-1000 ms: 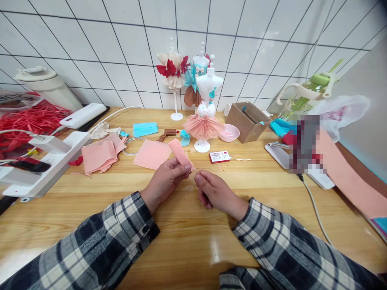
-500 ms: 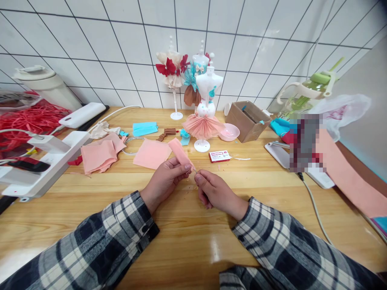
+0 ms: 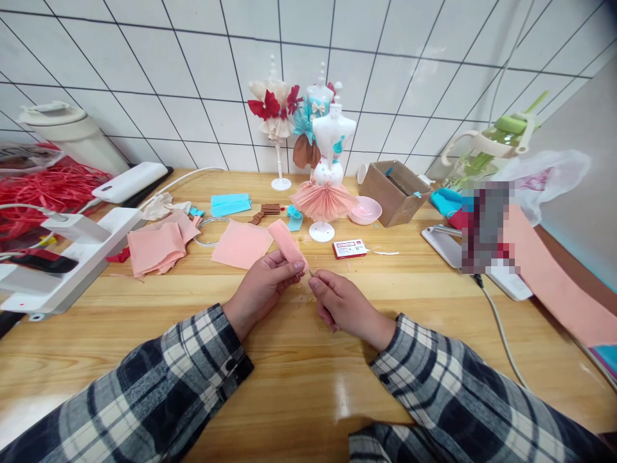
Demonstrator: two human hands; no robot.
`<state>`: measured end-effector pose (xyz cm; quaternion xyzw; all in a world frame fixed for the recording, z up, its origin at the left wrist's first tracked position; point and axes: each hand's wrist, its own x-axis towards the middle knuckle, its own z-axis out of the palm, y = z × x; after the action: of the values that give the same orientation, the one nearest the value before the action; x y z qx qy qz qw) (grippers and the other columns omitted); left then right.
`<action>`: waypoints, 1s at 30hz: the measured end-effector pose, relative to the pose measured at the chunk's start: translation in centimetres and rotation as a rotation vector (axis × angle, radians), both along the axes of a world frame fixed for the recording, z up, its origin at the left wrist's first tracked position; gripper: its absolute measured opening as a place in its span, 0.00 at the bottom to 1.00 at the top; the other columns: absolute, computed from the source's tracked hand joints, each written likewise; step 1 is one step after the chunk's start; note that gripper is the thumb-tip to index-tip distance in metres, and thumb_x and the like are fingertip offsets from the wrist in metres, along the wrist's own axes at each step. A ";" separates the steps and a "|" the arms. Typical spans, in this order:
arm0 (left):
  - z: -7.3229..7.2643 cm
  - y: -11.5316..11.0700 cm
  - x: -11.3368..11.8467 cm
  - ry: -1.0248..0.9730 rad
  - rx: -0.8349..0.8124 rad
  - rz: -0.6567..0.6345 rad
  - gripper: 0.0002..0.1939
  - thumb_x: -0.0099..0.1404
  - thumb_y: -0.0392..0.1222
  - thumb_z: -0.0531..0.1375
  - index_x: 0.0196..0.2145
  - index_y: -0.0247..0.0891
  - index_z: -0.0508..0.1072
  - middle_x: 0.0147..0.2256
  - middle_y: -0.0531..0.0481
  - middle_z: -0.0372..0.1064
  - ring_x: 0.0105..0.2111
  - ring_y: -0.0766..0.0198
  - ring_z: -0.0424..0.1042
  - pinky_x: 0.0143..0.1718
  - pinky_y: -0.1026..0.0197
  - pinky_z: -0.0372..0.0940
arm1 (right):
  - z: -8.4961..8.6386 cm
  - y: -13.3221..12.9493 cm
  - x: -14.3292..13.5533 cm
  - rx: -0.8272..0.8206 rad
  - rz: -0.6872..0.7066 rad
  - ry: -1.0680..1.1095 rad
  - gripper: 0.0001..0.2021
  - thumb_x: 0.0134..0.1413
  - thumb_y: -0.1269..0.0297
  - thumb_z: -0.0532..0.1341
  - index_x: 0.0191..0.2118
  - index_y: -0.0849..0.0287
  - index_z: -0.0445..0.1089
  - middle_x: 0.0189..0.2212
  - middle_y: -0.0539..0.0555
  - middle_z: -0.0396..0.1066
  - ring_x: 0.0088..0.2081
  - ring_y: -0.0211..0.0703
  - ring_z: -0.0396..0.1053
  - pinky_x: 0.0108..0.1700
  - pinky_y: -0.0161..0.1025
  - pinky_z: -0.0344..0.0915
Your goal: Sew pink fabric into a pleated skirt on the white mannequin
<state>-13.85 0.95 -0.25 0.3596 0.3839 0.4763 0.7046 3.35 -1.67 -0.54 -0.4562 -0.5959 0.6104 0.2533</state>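
Observation:
My left hand (image 3: pixel 268 281) pinches the lower end of a folded pink strip (image 3: pixel 285 243) between thumb and fingers. Close beside it, my right hand (image 3: pixel 341 299) is closed on a thin metal tool (image 3: pixel 311 273), whose tip meets the strip's end; its exact kind is too small to tell. A flat pink sheet (image 3: pixel 242 244) lies just beyond my left hand. Behind my hands stands a white dress form (image 3: pixel 333 132) with a pleated pink skirt (image 3: pixel 325 200). A small red and white box (image 3: pixel 349 249) lies past my right hand.
Pink squares (image 3: pixel 158 247) and a white power strip (image 3: pixel 72 263) lie at the left. A pink bowl (image 3: pixel 365 211) and a cardboard box (image 3: pixel 395 193) stand behind at the right. A cable (image 3: pixel 499 328) runs along the right side. Two decorated forms stand near the wall.
My right hand has shifted very slightly left, and a bit more of the metal tool's tip shows. The left hand keeps its hold on the strip.

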 end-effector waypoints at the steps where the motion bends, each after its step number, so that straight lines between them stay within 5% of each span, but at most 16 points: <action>1: 0.0 0.0 0.0 0.001 0.001 -0.002 0.10 0.51 0.38 0.71 0.30 0.34 0.75 0.27 0.52 0.72 0.29 0.69 0.69 0.33 0.66 0.64 | 0.0 0.0 0.0 -0.004 -0.003 0.005 0.19 0.63 0.44 0.50 0.31 0.55 0.56 0.14 0.41 0.58 0.13 0.32 0.55 0.14 0.29 0.54; 30: 0.1 0.0 -0.1 -0.026 -0.020 0.000 0.09 0.50 0.37 0.71 0.29 0.35 0.75 0.26 0.54 0.71 0.28 0.70 0.68 0.32 0.68 0.63 | 1.0 0.8 1.1 -0.074 0.094 -0.035 0.19 0.62 0.44 0.50 0.31 0.56 0.58 0.13 0.41 0.59 0.12 0.31 0.55 0.14 0.27 0.53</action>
<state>-13.96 0.97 -0.15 0.3460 0.3796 0.4771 0.7131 4.50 -0.83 0.42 -0.4474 -0.5980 0.6351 0.1969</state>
